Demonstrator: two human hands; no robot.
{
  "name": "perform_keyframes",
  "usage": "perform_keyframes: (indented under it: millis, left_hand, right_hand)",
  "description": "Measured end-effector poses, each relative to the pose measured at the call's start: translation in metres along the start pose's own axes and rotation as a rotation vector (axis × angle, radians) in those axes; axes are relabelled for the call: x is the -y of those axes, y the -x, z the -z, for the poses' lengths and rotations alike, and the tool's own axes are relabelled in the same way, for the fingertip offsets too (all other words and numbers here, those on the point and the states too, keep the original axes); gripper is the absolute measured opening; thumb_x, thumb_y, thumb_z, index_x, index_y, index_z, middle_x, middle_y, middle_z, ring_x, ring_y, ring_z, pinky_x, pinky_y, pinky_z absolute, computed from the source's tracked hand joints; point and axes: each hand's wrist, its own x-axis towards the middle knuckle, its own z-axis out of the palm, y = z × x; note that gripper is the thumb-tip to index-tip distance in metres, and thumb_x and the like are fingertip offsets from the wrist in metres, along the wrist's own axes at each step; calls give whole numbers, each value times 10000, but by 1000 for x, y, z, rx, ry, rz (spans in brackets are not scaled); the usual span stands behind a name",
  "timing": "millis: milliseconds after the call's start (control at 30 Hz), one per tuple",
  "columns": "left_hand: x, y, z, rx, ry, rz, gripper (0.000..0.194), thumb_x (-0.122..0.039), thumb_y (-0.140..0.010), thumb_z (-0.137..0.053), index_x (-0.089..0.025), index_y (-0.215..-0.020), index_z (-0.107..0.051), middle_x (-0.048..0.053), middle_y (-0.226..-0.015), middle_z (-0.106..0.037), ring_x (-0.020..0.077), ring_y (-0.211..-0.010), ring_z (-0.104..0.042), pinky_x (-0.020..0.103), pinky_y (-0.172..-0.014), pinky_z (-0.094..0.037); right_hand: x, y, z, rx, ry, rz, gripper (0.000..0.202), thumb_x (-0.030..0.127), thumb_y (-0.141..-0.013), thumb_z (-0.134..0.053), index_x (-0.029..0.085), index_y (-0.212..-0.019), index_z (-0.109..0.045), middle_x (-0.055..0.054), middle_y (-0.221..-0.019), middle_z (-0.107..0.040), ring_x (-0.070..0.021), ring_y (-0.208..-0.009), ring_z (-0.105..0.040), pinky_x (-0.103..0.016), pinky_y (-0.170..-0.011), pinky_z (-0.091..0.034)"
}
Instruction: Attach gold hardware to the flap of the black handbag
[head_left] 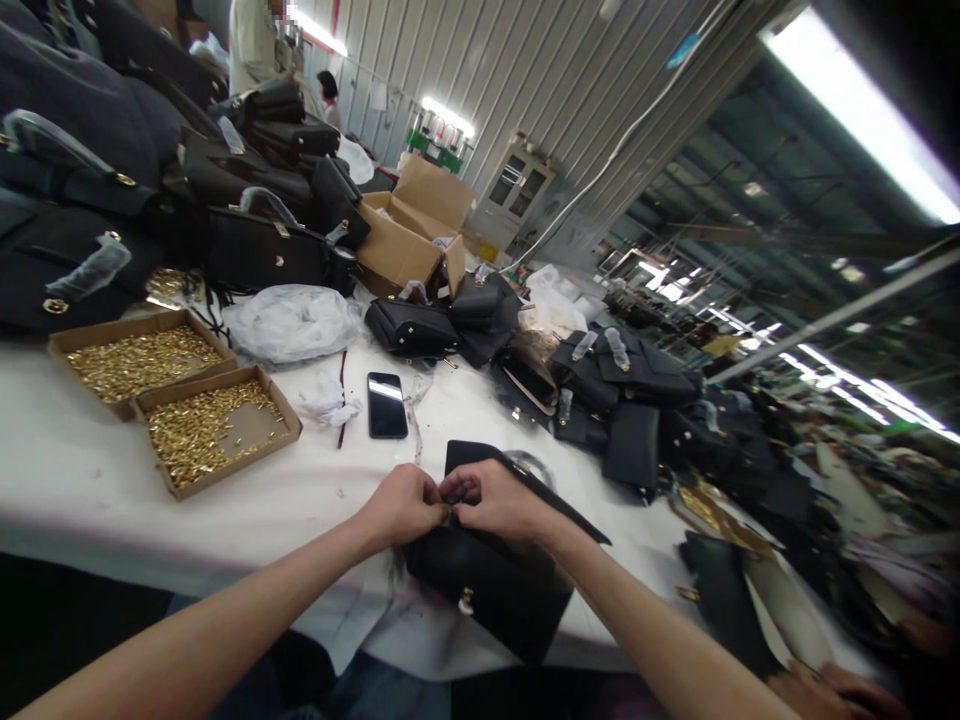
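A small fitting, too tiny to identify, is pinched by the left hand (pixel 401 505) and right hand (pixel 499 500), fingertips pressed together at the top edge of the black leather handbag (pixel 491 590). The bag lies at the white bench's (pixel 90 480) near edge, long axis running left-near to right-far, flap raised away. The bag is best kept flat and steady.

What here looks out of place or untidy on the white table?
A phone lies among the work pieces, beside crumpled paper. Black bags sit in a loose heap at the right. Both hands, left hand and right hand, pinch the top of a black bag. Nothing looks damaged.
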Motion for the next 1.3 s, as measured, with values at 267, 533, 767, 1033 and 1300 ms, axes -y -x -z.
perform_keyframes:
  millis: [267,533,767,1033,1300]
  left_hand:
    - [-3,6,-3,-46,-36,-48,236,-346,-781,-693,-155,-733,-822,38,-626,-711,179,-629,-631,284,-564,-352]
    - [3,5,-5,-60,-50,-43,251,-381,-781,-697,-162,-735,-810,25,-604,-650,177,-632,-592,286,-570,-330]
    - [8,6,-5,-43,-30,-45,267,-401,-796,-700,-163,-744,-810,18,-608,-642,171,-630,-589,289,-572,-329]
    - [7,5,6,42,25,-52,297,-401,-816,-695,-136,-758,-815,-8,-592,-612,137,-599,-527,269,-521,-289]
    - [4,6,7,48,22,-31,308,-405,-798,-716,-122,-778,-836,-2,-581,-613,143,-599,-531,273,-525,-290]
  right_hand:
    - [3,3,-2,-44,15,4,385,123,-745,-696,163,-1094,-852,-50,-935,-836,-209,-837,-763,-278,-727,-589]
    - [-5,-4,-3,-33,0,-30,332,154,-726,-722,146,-1034,-844,-39,-830,-806,-174,-738,-707,-242,-627,-518]
    - [-5,-7,-3,-41,7,-55,334,164,-703,-732,150,-1016,-848,-26,-787,-783,-157,-694,-674,-230,-603,-498]
    - [-3,-7,-1,-36,10,-73,346,152,-684,-736,134,-1012,-843,-33,-800,-786,-157,-708,-678,-227,-615,-506]
    - [-5,-7,1,-23,5,-76,341,147,-695,-725,131,-1016,-837,-36,-822,-792,-166,-741,-703,-245,-660,-545]
